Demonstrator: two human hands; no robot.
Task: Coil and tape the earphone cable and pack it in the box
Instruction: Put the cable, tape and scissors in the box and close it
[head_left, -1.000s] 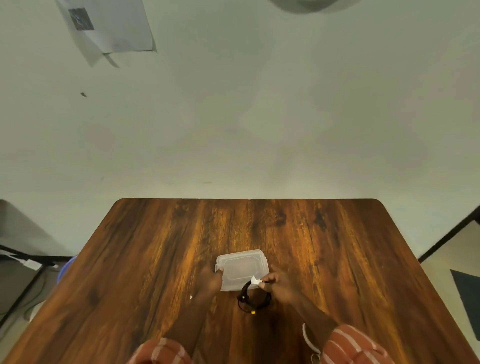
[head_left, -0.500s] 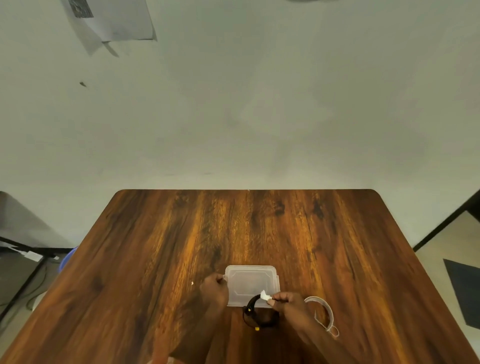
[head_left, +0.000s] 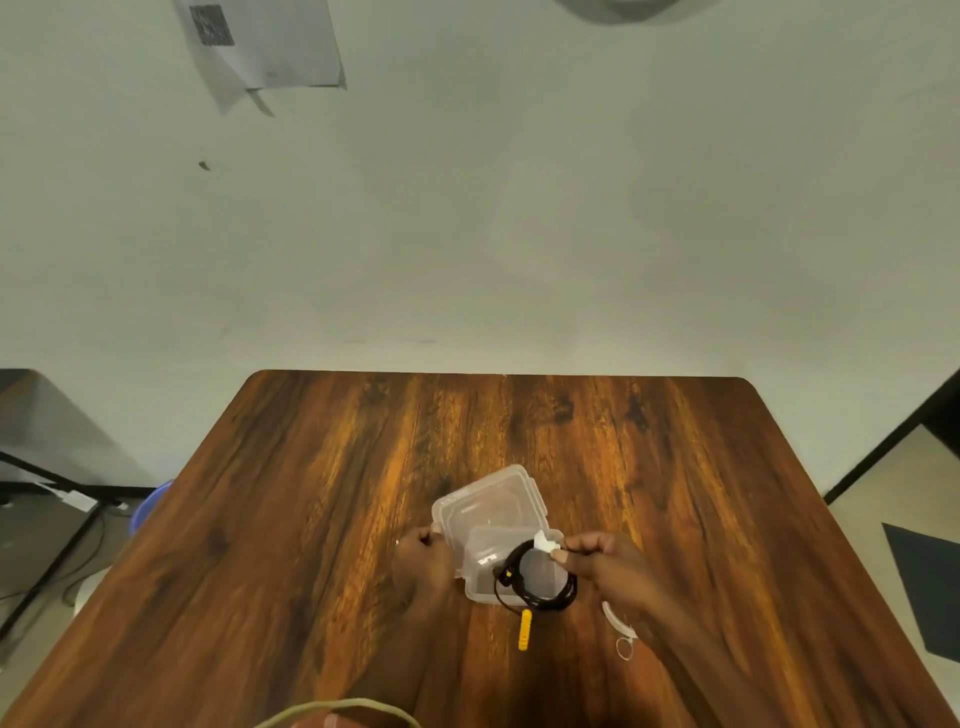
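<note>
Box (head_left: 511, 558) lid now open; cable (head_left: 537, 579) under rt hand (head_left: 605, 564).

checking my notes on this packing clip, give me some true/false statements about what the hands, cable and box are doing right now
1. The clear plastic box has its lid open. True.
2. The right hand pinches the coiled black earphone cable at its white tape tab. True.
3. The left hand lies flat on the wooden table, away from the box. False: it holds the box's left edge.
4. The yellow plug sits inside the box. False: it hangs in front of it.
5. A tape roll lies by the right wrist. True.
</note>
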